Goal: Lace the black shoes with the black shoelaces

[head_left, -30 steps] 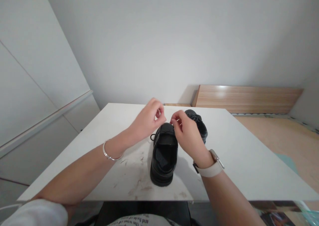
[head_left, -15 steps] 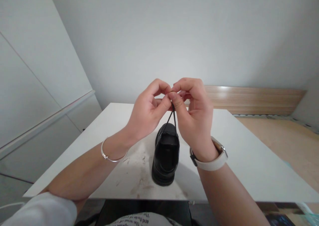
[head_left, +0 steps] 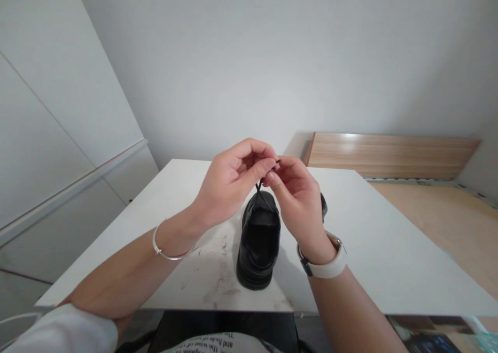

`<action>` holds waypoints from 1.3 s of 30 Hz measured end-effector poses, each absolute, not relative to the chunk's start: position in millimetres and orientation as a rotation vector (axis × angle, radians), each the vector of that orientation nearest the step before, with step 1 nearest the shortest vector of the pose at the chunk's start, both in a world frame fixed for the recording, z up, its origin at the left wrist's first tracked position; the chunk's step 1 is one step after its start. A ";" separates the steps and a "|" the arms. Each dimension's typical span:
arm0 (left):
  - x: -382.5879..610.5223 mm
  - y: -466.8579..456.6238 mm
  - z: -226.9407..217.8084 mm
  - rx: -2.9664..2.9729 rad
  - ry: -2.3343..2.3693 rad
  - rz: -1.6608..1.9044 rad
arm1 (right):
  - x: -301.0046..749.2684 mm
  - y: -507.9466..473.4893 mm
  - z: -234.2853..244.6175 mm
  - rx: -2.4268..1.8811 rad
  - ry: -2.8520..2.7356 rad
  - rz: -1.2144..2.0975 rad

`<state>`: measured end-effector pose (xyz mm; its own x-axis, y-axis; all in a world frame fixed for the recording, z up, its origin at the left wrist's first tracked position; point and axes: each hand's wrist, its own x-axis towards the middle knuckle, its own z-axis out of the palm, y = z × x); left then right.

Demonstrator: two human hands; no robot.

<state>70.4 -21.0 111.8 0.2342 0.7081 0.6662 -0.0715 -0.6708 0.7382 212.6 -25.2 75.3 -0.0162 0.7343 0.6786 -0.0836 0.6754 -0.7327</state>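
Observation:
A black leather shoe (head_left: 259, 239) stands on the white table (head_left: 389, 249), heel toward me. Both hands are raised just above its tongue. My left hand (head_left: 229, 179) pinches one end of the thin black shoelace (head_left: 261, 193) between thumb and fingers. My right hand (head_left: 298, 197) pinches the other end, its tip poking out at the fingertips. The two lace ends cross just below my fingers. A second black shoe (head_left: 323, 206) lies behind my right hand, mostly hidden. A silver bangle is on my left wrist, a white-strapped watch on my right.
Brownish smudges mark the table in front of the near shoe. A wooden board (head_left: 389, 153) leans low against the back wall. White cabinet panels (head_left: 58, 150) run along the left. The wooden floor shows at the right.
From low on the shoe, both hands rose, pulling the lace ends up taut, then dropped a little closer to the tongue. The lace ends now cross below my fingertips.

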 end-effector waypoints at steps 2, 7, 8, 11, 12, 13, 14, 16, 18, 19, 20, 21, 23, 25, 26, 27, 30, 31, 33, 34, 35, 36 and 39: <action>70.9 -21.7 112.3 1.914 0.583 1.521 | 213.2 -25.0 75.7 -0.593 -1.452 0.684; 64.5 -14.9 109.7 2.007 0.596 1.502 | 217.5 -23.4 75.4 -0.552 -1.365 0.669; 61.5 -12.8 108.3 2.011 0.621 1.471 | 219.4 -22.3 74.1 -0.529 -1.325 0.710; 49.5 -5.6 101.6 2.018 0.710 1.348 | 227.2 -18.0 69.7 -0.492 -1.201 0.867; 44.6 -2.8 98.5 2.009 0.740 1.317 | 229.9 -16.7 68.4 -0.496 -1.160 0.899; 39.6 0.3 95.0 1.988 0.768 1.297 | 232.5 -15.7 67.5 -0.505 -1.122 0.921; 34.6 3.8 91.3 1.953 0.789 1.287 | 234.7 -15.0 66.8 -0.516 -1.089 0.934; 25.1 11.6 83.5 1.830 0.773 1.271 | 238.7 -14.6 65.8 -0.542 -1.044 0.942; 16.5 20.1 76.0 1.681 0.702 1.259 | 243.4 -15.0 64.0 -0.575 -1.027 0.932; 12.4 24.4 72.3 1.622 0.671 1.259 | 246.9 -15.3 62.4 -0.596 -1.025 0.923; 8.2 28.7 68.4 1.580 0.658 1.268 | 251.5 -15.7 60.1 -0.623 -1.024 0.915; 3.7 32.8 64.3 1.555 0.664 1.285 | 257.4 -16.0 57.1 -0.655 -1.022 0.905; -6.8 40.7 54.5 1.529 0.717 1.345 | 273.5 -17.1 48.9 -0.729 -1.009 0.873; -19.1 47.5 42.5 1.490 0.777 1.422 | 294.0 -19.1 38.0 -0.799 -0.965 0.812; -25.6 50.1 36.0 1.464 0.797 1.462 | 304.7 -20.6 31.6 -0.825 -0.928 0.778; -31.7 51.9 29.4 1.442 0.813 1.492 | 314.9 -22.4 24.8 -0.841 -0.888 0.751; -43.9 51.5 13.0 1.461 0.909 1.531 | 336.4 -29.7 3.1 -0.900 -0.831 0.699; -44.8 49.2 9.6 1.519 0.974 1.520 | 339.1 -32.3 -3.8 -0.944 -0.849 0.683; -41.2 41.8 6.8 1.707 1.107 1.446 | 337.4 -36.8 -15.3 -1.067 -0.964 0.665; -37.0 37.2 7.0 1.826 1.147 1.382 | 333.4 -38.3 -19.6 -1.130 -1.054 0.663; -31.7 32.6 7.8 1.947 1.160 1.305 | 328.1 -39.2 -23.0 -1.182 -1.160 0.668; -25.6 28.3 8.8 2.063 1.148 1.225 | 322.0 -39.5 -25.4 -1.216 -1.268 0.677; -6.9 19.2 9.2 2.363 1.032 1.038 | 304.0 -37.0 -29.4 -1.241 -1.536 0.681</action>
<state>-6.9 19.2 9.2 0.4633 0.7432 0.4826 0.4786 -0.6682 0.5696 304.0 -37.0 -29.4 0.0324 0.9365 0.3490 0.3702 0.3131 -0.8746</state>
